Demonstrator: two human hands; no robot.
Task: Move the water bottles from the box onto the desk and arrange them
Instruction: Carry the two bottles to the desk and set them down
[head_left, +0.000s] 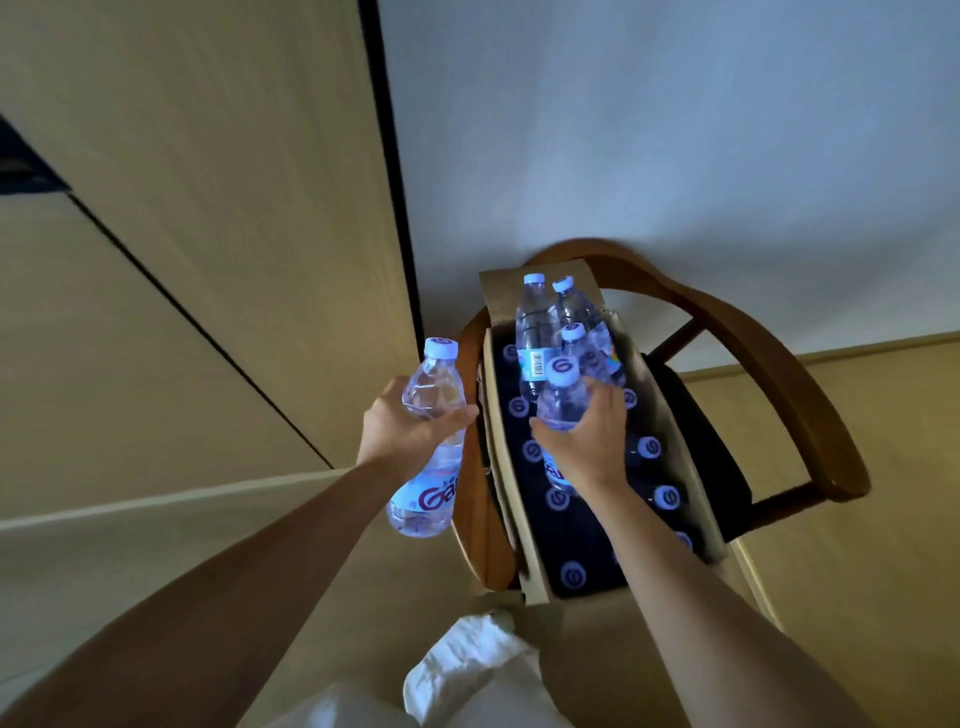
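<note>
An open cardboard box (675, 415) sits on a wooden chair, and the white caps of several water bottles (649, 448) show inside it. My left hand (405, 431) grips a clear bottle (434, 410) with a white cap and blue label, held just left of the box. My right hand (587, 441) grips a second bottle (562, 395) above the box's middle. Three more bottles (535, 327) lie loose on top at the box's far end. The desk is out of view.
The wooden chair (769, 374) with a curved backrest and dark seat holds the box. A tall wooden cabinet (208, 208) stands to the left and a white wall behind. A white cloth (467, 670) lies at the bottom centre, by my legs.
</note>
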